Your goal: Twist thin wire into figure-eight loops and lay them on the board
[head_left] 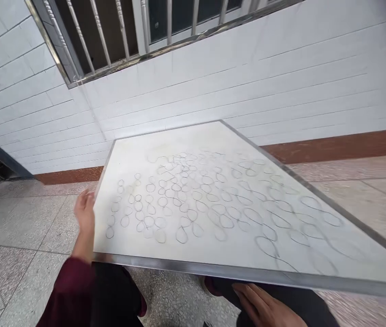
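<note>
We look down along a white-painted wall of long horizontal bricks (247, 91), set with a barred window of slim steel bars in a metal frame (138, 32) at its upper left. A reddish-brown skirting band (336, 147) runs along the foot of the wall, and below it lies a speckled grey stone-tile floor (26, 222).

Across the middle of our view sits a large white rectangular board with a thin metal frame (247, 272), tilted and well above the floor, its near edge running just over our legs in dark trousers (114, 290). Its pale face carries rows of dark, thin looped lines (181, 234), some closed into rings and teardrops, others trailing into one another; what they are made of is too fine for us to tell.

Our hands are well apart, one at each side of the board. The left hand (84, 211), coming out of a maroon sleeve (68, 295), has its fingers at the board's left edge, though we cannot tell whether they grip it. The right hand (261, 306) lies just beneath the near edge, fingers spread, and we cannot tell whether it touches the frame
</note>
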A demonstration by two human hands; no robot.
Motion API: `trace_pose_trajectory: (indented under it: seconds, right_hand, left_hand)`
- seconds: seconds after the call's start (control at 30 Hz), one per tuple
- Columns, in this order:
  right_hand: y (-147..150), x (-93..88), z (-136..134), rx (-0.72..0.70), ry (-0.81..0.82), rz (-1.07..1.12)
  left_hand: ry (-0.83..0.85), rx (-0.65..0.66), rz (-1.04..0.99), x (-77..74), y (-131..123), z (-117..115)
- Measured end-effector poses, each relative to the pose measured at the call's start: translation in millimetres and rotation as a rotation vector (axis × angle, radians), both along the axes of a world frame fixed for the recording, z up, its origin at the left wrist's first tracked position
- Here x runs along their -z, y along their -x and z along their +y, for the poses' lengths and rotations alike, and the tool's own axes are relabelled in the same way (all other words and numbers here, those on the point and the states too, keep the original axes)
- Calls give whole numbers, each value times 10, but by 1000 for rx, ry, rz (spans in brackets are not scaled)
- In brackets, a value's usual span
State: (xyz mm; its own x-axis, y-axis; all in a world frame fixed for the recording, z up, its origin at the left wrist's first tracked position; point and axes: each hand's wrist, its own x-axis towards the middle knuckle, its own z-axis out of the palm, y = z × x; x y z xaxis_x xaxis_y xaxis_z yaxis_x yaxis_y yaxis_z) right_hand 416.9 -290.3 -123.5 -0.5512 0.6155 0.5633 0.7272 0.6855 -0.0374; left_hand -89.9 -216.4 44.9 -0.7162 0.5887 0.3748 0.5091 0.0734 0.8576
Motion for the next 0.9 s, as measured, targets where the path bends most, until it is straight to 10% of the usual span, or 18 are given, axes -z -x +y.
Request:
trace_pose_trajectory:
  seconds: [0.2,0.33,0.53,0.7,0.9]
  right_hand:
    - [210,-292,-80,74,216,33]
    - [236,-335,-58,75,257,53]
    - [276,-383,-172,-37,357,239]
    - [388,-1119,64,-244,475,415]
    - [964,-2084,1581,3,491,292]
  left_hand:
    - [120,-256,163,617,125,-1059]
    - [388,-211,367,946,241,-1209]
    - [429,-209,381,908,211,-1165]
    - [515,-279,334,767,110,-1109]
    - [609,-361,291,734,16,-1065]
